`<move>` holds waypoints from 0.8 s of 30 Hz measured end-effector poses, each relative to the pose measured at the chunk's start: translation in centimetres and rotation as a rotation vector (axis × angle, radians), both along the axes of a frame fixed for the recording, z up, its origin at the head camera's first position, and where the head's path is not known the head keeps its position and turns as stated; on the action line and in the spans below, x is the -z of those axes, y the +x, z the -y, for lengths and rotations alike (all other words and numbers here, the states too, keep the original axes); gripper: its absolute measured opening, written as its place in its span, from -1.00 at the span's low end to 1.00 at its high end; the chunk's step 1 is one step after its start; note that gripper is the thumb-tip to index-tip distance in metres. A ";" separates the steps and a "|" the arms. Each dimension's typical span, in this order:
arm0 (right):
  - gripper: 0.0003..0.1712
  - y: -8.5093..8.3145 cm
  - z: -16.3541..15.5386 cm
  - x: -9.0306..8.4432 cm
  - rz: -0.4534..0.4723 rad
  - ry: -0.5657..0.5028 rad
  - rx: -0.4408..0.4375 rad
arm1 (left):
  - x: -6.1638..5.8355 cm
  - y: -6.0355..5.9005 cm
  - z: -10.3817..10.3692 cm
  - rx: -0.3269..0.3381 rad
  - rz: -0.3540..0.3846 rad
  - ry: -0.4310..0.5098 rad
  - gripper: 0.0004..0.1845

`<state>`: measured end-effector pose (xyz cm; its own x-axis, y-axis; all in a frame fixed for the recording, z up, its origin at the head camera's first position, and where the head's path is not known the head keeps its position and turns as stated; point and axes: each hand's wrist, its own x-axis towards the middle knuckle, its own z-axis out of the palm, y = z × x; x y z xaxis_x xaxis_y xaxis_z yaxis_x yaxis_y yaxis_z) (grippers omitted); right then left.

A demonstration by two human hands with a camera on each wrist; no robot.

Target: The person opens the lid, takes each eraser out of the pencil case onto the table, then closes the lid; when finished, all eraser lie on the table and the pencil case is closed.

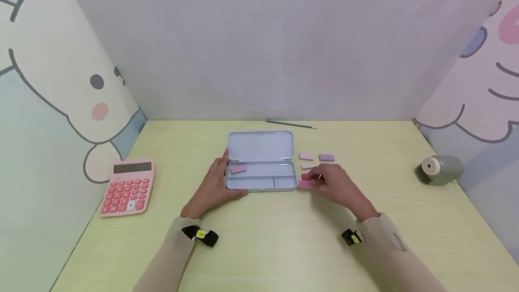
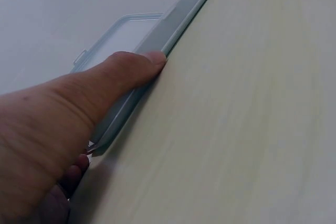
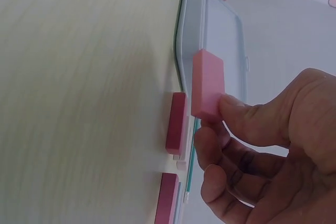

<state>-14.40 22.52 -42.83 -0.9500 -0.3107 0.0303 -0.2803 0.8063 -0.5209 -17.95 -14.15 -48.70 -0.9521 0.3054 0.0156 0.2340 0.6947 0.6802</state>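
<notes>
Right hand [image 3: 262, 145] grip pinches pink eraser [image 3: 208, 83], just beside open case [image 1: 261, 175].

Left hand [image 2: 47, 129] fingers beneath case [image 2: 157, 40]

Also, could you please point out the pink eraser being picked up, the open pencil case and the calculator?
pink eraser [image 3: 208, 82], right wrist view, its broad flat face.
pencil case [image 1: 260, 145], head view, the inside of its open lid.
calculator [image 1: 127, 190], head view, its keypad.
</notes>
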 end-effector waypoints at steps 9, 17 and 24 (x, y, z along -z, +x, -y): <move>-0.70 0.3 -0.9 0.4 0.033 0.038 0.003 | 0.1 0.0 0.1 0.000 0.009 0.000 0.53; -0.85 0.6 -1.0 0.6 0.082 0.066 0.027 | 0.0 0.0 0.0 0.003 0.006 0.004 0.54; -0.92 0.6 -1.1 0.4 0.090 0.073 0.039 | 0.2 -0.1 0.2 0.010 -0.015 0.006 0.52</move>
